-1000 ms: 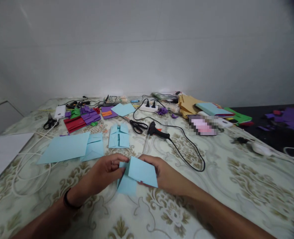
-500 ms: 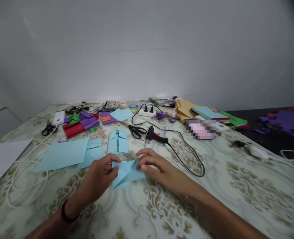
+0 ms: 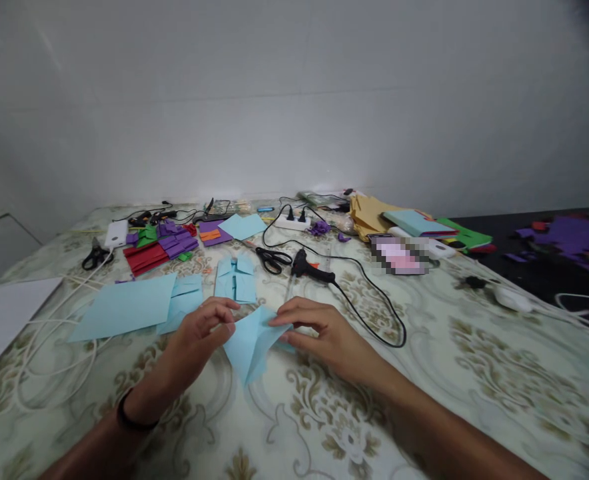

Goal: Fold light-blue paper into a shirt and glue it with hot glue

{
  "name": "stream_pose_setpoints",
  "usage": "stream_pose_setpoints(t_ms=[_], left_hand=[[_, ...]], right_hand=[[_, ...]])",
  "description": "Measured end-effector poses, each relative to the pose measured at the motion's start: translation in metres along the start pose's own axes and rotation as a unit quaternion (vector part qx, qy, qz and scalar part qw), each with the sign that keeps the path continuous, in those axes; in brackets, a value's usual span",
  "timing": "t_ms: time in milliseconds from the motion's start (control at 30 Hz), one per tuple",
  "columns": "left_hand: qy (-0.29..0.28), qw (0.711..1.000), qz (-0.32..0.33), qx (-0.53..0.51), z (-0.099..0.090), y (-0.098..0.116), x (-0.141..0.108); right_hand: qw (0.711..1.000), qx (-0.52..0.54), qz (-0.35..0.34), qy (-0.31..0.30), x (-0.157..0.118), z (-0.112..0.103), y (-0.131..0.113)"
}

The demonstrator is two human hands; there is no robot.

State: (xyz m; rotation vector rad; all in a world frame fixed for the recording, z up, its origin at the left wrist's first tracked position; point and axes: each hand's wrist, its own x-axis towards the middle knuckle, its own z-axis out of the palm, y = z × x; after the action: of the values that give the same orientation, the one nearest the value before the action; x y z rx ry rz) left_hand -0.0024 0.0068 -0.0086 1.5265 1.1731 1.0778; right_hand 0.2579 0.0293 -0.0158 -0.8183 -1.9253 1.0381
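A light blue sheet of paper (image 3: 248,340), creased and partly folded, is between my hands above the patterned tablecloth. My left hand (image 3: 207,333) is at its left edge, thumb and fingertips curled against the paper. On the right side my right hand (image 3: 319,333) pinches it between thumb and fingers; part of the sheet is hidden behind those fingers. Just beyond lies a folded blue paper piece (image 3: 235,280) with flaps meeting along its middle. Flat blue paper (image 3: 129,307) rests at the left, overlapping another folded blue piece (image 3: 184,300).
Black scissors (image 3: 273,260) and a glue gun (image 3: 312,268) with a looping cord lie past my hands. A white power strip (image 3: 294,222) sits farther back. Purple and red folded papers (image 3: 147,259), a second pair of scissors (image 3: 96,255) and white cables are at left.
The blue sheet has been lifted and bent, its middle crease now standing up and a corner pointing toward me. My right fingers have closed farther over its right side.
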Motion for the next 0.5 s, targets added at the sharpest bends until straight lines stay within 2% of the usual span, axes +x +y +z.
stream_pose_setpoints(t_ms=[133,267,400,500], left_hand=[[-0.042,0.997,0.064,0.009,-0.006,0.005,-0.002],[-0.073,0.994,0.062,0.059,-0.011,0.016,-0.008],[-0.106,0.987,0.076,0.098,-0.01,0.02,-0.014],[-0.093,0.981,0.123,0.121,-0.006,0.015,-0.015]], right_hand=[[1.0,0.016,0.009,0.021,0.0,-0.002,-0.002],[0.997,0.035,0.049,0.046,-0.001,-0.003,-0.003],[0.996,0.036,0.049,0.058,-0.002,-0.003,-0.003],[0.997,0.044,0.033,0.06,-0.003,-0.004,-0.004]])
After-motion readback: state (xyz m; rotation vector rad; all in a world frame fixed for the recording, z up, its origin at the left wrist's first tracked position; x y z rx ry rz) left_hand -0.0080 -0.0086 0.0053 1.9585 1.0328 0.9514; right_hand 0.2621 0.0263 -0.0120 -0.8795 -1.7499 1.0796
